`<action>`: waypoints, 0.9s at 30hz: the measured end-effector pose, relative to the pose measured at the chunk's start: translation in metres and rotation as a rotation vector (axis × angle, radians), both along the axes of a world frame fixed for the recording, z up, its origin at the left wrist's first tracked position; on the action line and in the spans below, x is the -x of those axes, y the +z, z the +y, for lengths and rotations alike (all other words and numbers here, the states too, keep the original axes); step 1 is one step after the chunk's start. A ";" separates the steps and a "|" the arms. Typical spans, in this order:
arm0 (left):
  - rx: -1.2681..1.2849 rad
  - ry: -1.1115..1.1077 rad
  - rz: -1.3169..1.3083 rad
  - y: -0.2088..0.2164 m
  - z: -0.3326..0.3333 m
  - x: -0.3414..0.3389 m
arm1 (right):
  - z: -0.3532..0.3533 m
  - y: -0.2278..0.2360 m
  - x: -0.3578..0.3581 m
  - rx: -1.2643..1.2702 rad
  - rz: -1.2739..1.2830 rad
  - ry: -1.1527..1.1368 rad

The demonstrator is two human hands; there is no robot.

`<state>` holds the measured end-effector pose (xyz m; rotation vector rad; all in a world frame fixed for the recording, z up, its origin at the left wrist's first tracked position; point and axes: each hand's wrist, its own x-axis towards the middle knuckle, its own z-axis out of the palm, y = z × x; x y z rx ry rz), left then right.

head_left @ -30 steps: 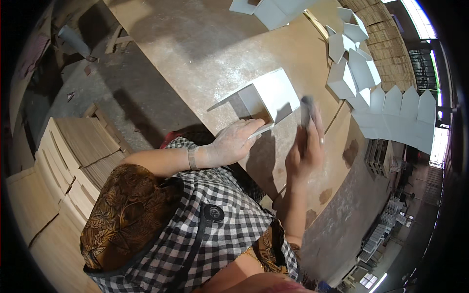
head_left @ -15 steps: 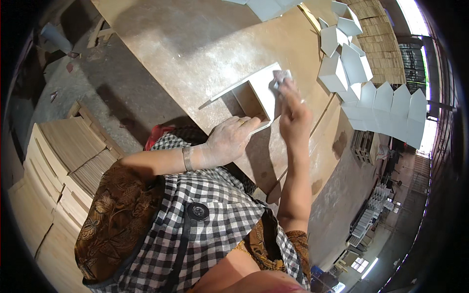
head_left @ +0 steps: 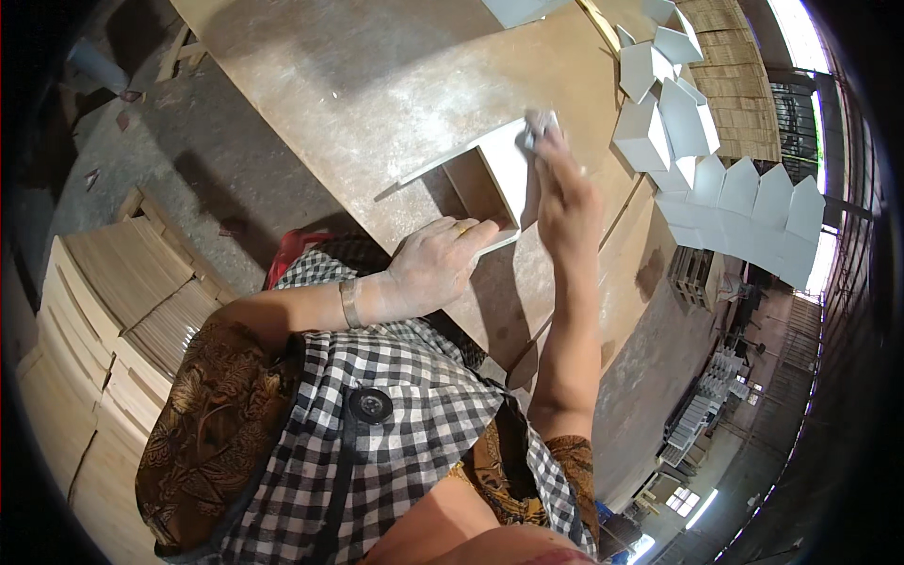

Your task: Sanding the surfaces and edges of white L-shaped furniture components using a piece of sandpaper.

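A small white-painted wooden box (head_left: pixel 506 172) lies on the brown work table, its bare-wood inside showing through an open side. My left hand (head_left: pixel 438 264) is closed on the box's near end, thumb and fingers at its edge, steadying it against the table. At the far right end of the white panel, my right hand (head_left: pixel 568 202) presses down a small pale grey pad (head_left: pixel 533 137). Its fingertips are blurred, so the pad's exact kind does not show.
Several white house-shaped boxes (head_left: pixel 640 132) stand at the table's right side, with a row of white pointed panels (head_left: pixel 739 202) beyond. Another white piece (head_left: pixel 523 9) lies at the far edge. Stacked wooden boards (head_left: pixel 122 292) stand at my left, beside the table (head_left: pixel 311 85).
My right hand has slid slightly farther along the white panel with the pad. My left hand keeps its hold on the box. The whole view has shifted a little.
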<state>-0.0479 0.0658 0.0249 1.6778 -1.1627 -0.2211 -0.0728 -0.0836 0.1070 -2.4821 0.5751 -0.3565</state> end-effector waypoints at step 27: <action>-0.205 -0.026 0.065 -0.015 0.000 0.005 | 0.025 -0.010 0.059 0.064 -0.128 0.269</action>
